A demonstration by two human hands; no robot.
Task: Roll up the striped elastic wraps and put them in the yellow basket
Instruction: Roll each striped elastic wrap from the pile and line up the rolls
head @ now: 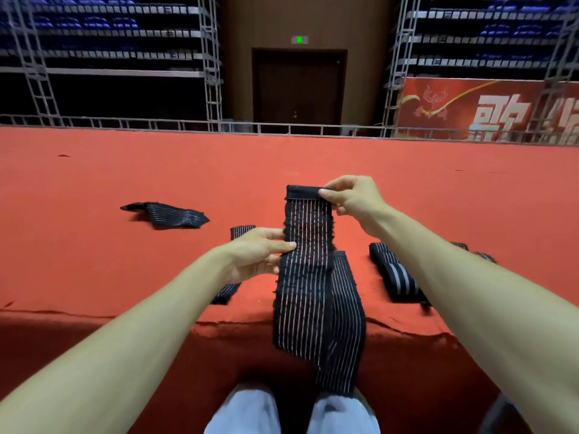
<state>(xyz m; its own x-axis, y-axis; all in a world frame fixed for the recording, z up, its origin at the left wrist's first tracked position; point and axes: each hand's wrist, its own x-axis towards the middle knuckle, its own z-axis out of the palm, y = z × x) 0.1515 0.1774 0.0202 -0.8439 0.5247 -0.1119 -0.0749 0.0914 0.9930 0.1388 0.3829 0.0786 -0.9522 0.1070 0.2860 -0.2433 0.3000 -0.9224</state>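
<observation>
I hold a long black elastic wrap with thin pale stripes [308, 277] up over the edge of the red stage. My right hand [354, 198] pinches its top end by the plain black band. My left hand [257, 255] pinches the wrap's left edge lower down. The wrap hangs in a loop down past the stage edge to my knees. More striped wraps lie on the carpet: a crumpled wrap [169, 214] at the left, a flat wrap [233, 264] partly under my left hand, and a wide-striped wrap [394, 277] beside my right forearm. The yellow basket is not in view.
The red carpeted stage [125, 183] stretches far ahead, its front edge [94, 314] close to me. A metal rail [188, 125], truss towers, a dark door and a red banner stand behind it. My knees in light trousers [250, 411] show at the bottom.
</observation>
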